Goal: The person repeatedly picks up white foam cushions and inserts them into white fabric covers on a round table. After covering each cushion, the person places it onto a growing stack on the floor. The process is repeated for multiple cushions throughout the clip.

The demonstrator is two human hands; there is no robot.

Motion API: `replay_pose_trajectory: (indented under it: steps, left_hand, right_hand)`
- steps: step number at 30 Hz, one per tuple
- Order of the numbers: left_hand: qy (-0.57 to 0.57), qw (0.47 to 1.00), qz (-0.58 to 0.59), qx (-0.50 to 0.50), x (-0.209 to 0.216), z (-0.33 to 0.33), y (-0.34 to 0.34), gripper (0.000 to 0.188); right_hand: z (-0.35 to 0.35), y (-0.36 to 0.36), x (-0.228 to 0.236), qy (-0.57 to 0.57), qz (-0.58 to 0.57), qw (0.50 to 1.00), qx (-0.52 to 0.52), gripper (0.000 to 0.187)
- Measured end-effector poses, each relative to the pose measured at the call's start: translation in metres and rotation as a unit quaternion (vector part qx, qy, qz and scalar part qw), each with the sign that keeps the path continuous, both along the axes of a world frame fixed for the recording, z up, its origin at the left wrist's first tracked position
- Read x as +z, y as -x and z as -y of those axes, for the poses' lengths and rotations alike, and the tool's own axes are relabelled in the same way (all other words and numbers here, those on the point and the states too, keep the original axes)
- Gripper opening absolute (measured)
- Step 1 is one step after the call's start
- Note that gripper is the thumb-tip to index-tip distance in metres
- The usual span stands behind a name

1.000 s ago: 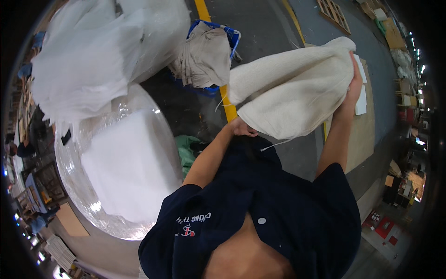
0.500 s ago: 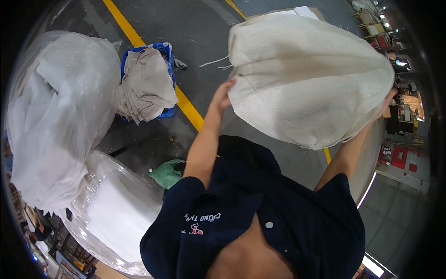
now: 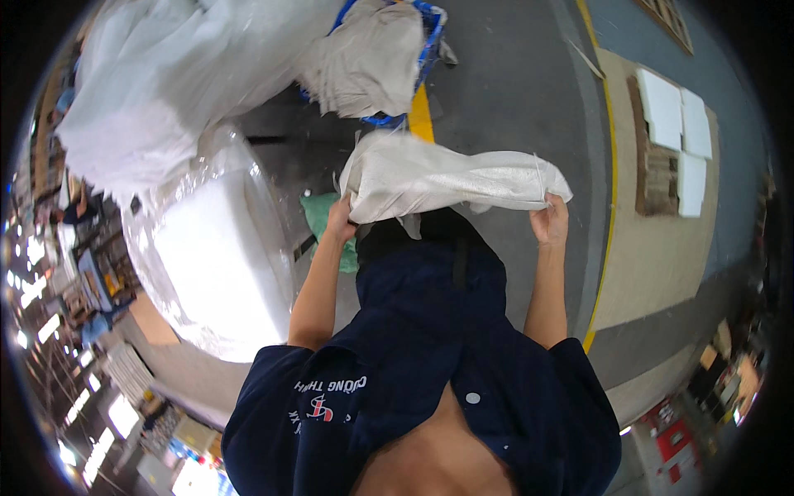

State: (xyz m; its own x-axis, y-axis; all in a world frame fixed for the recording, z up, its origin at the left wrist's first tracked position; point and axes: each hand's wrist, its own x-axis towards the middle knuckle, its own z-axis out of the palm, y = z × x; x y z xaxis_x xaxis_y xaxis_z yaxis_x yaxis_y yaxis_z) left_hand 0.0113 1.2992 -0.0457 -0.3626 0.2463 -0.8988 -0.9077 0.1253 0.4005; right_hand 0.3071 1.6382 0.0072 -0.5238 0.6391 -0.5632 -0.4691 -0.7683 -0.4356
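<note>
A piece of off-white fabric (image 3: 451,176) with frayed edges stretches between my two hands in front of my waist. My left hand (image 3: 341,218) is closed on its left end, near the lower corner. At the other end my right hand (image 3: 550,220) pinches the edge, thumb and fingers pressed together. The cloth hangs in folds and hides part of the floor behind it. Just beyond its left end stands a blue basket (image 3: 432,25) heaped with greyish-beige cloth pieces (image 3: 370,58).
Big clear plastic bags of white padding (image 3: 198,66) and white sheets (image 3: 219,256) fill the left side. A green bag (image 3: 318,217) lies by my left forearm. White slabs (image 3: 662,107) rest on a brown pallet (image 3: 657,182) at right. Yellow lines mark the grey floor.
The fabric has come down from the upper right to in front of my waist, turning from a broad spread into a narrow folded strip. Both hands have kept their hold; my view has swung rightward.
</note>
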Motion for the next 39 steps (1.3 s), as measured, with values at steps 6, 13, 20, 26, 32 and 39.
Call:
replay_pose_trajectory:
  steps: [6,13,20,26,32,39]
  left_hand:
    - [0.013,0.994,-0.037,0.102,-0.008,0.048,-0.045,0.037]
    - [-0.098,0.942,0.066,0.313,-0.013,0.104,-0.081,0.038]
    - [0.093,0.987,0.057,0.116,-0.020,0.098,-0.097,0.039]
    - [-0.182,0.858,-0.018,0.479,0.002,0.068,-0.056,0.044]
    - [-0.354,0.821,-0.045,0.445,0.040,0.051,-0.025,0.050]
    - [-0.414,0.797,-0.065,0.435,0.123,0.046,-0.027,0.043]
  right_hand:
    - [0.010,0.062,-0.052,0.071,-0.071,0.992,0.072,0.025]
    - [0.016,0.105,0.011,0.069,-0.044,0.984,0.156,0.031]
    - [0.024,0.106,0.061,-0.081,0.035,0.982,0.167,0.054]
    - [-0.016,0.095,0.072,-0.191,0.035,0.975,0.103,0.053]
    - [-0.052,0.074,0.067,-0.177,0.030,0.979,0.101,0.045]
    - [-0.057,0.122,0.073,-0.100,-0.088,0.981,0.144,0.042]
